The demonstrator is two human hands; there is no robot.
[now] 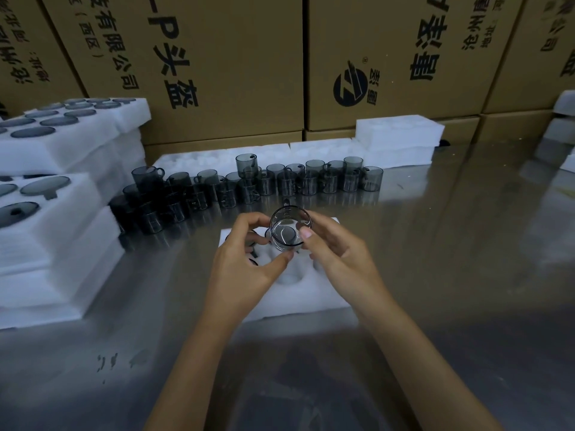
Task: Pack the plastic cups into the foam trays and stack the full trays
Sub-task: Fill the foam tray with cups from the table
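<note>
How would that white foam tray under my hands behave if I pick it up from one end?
The foam tray is probably very light, being thick white foam. It likely stays fairly stiff, since the stacked trays hold flat. It may slide easily on the shiny table.

- A foam tray lies at frame centre on the steel table.
- Loose cups crowd in rows above it.
- Stacked full trays fill the left edge.
- Empty trays sit upper right, before cardboard cartons across the top.
</note>
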